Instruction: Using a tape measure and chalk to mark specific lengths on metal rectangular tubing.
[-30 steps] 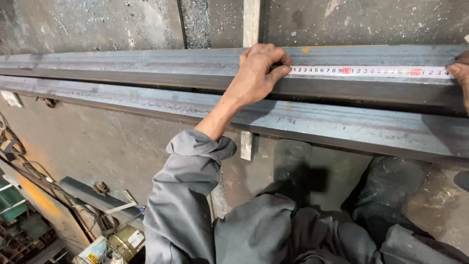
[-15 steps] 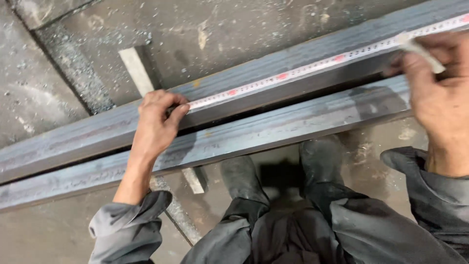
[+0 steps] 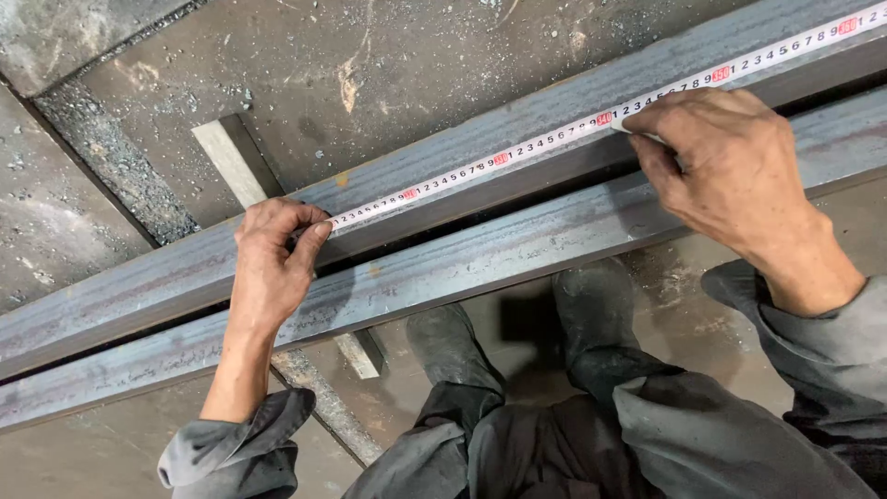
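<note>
Head view shows the left hand [image 3: 273, 268] pinching the end of a white tape measure [image 3: 554, 139] against the upper steel beam [image 3: 443, 162], thumb and fingers closed on it so the tape stays anchored. From there the tape runs flat along the beam to the right hand [image 3: 730, 176], whose fingers press down on it and seem to grip a small pale marker, too hidden to be sure. A second beam [image 3: 480, 263] lies just below both wrists, above the person's boots [image 3: 453, 346].
</note>
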